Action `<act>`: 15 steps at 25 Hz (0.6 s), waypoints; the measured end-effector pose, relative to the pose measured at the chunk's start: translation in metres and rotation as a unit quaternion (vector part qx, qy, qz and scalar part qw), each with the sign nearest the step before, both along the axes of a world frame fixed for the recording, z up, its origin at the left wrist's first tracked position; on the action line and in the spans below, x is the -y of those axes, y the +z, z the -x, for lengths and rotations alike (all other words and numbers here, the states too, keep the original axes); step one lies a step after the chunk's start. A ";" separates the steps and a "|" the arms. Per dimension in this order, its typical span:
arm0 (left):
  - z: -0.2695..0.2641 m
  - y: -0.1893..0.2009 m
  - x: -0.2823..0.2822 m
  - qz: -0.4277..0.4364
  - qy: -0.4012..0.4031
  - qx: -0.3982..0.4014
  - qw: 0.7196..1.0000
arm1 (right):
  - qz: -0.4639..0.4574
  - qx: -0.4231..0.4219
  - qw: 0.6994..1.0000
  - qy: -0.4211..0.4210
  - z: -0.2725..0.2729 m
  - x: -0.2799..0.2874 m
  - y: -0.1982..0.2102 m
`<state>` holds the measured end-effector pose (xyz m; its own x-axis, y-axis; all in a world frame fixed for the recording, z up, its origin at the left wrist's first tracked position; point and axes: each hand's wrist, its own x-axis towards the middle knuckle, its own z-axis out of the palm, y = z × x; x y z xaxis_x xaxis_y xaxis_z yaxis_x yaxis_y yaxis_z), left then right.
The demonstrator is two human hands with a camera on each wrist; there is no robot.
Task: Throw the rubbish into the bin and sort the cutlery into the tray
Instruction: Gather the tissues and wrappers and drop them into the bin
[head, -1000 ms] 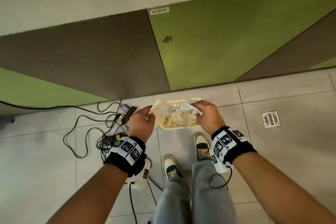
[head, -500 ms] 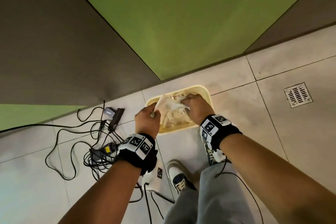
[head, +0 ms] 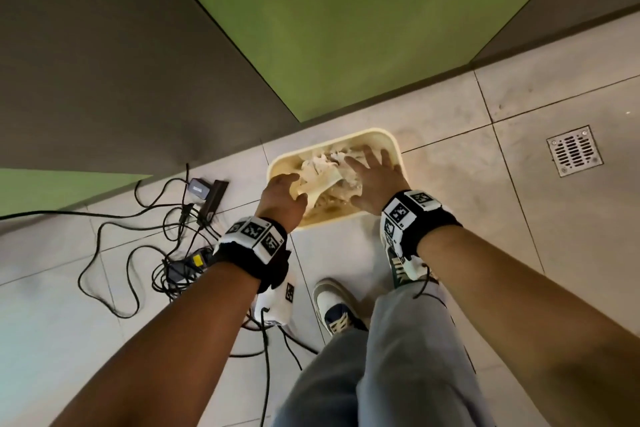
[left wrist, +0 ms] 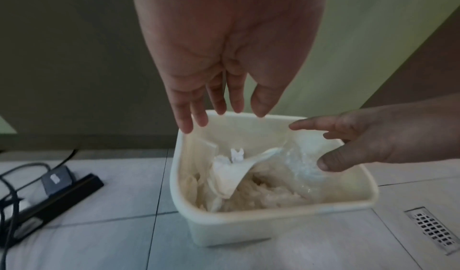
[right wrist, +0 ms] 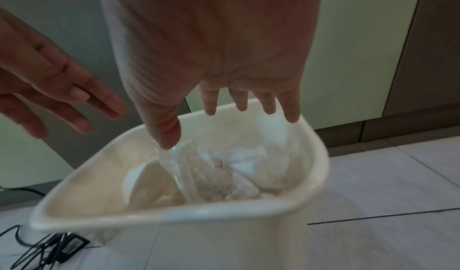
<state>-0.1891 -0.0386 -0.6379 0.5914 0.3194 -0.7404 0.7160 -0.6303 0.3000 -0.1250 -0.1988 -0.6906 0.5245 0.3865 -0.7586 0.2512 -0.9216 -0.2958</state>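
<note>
A cream plastic bin (head: 332, 221) stands on the tiled floor by the wall, with white crumpled paper (head: 318, 177) and clear plastic inside. My left hand (head: 282, 196) hovers over its left rim, fingers spread and empty. My right hand (head: 372, 180) is above the right side, fingers straight and splayed. In the left wrist view the paper (left wrist: 229, 174) and plastic film (left wrist: 303, 168) lie in the bin (left wrist: 273, 213) below both hands. In the right wrist view the film (right wrist: 199, 168) sits just under my thumb; I cannot tell whether they touch. No cutlery or tray is in view.
A tangle of black cables and power adapters (head: 207, 194) lies on the floor left of the bin. A metal floor drain (head: 575, 151) is at the right. My shoes (head: 337, 308) stand just before the bin. Green and brown wall panels (head: 346, 28) rise behind it.
Both hands held the paper and plastic over the bin; now they have opened and the rubbish has dropped into it. My view has moved closer to the bin.
</note>
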 end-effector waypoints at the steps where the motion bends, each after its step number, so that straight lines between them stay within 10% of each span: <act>1: 0.001 0.012 0.000 0.008 0.000 0.005 1.000 | -0.007 0.010 1.000 -0.014 0.002 0.003 0.014; 7: 0.002 0.129 0.010 0.103 0.019 0.052 0.993 | -0.028 0.014 0.996 -0.081 0.006 0.023 0.139; 15: 0.002 0.428 0.010 0.141 -0.068 0.209 0.965 | -0.199 0.036 0.962 -0.183 -0.012 0.025 0.441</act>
<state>-0.1912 -0.0482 -0.2096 0.8799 0.0382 -0.4737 0.4110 -0.5615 0.7182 -0.1135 -0.2239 -0.2491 0.7261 0.4187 -0.5454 -0.0354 -0.7695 -0.6377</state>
